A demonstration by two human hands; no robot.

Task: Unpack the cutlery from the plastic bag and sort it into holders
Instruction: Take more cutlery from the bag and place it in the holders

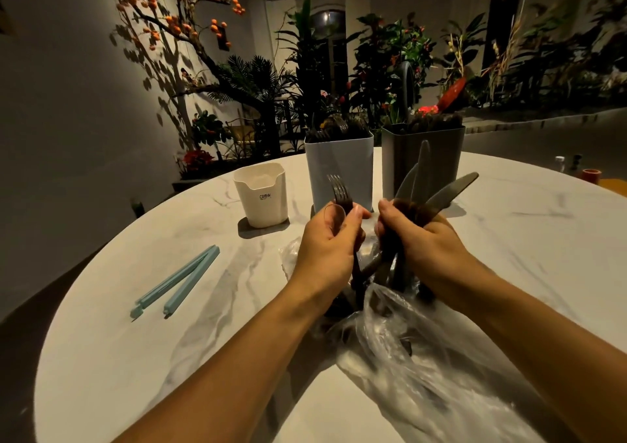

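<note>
My left hand (330, 239) grips a dark fork (339, 190) upright, tines up, together with what looks like a spoon bowl beside it. My right hand (420, 235) grips a bundle of knives (441, 193) whose blades fan upward. Both hands hover over the crumpled clear plastic bag (400, 351), where more dark cutlery handles show. Behind stand three holders: a small cream holder (261, 195) that looks empty, a light blue holder (339, 171) and a grey holder (403, 161), the last two filled with dark cutlery.
A pale blue bag clip (176, 281) lies open on the round white marble table (135, 358) at the left. Small jars and an orange item (592, 175) sit at the far right edge. Plants and a wall stand beyond the table.
</note>
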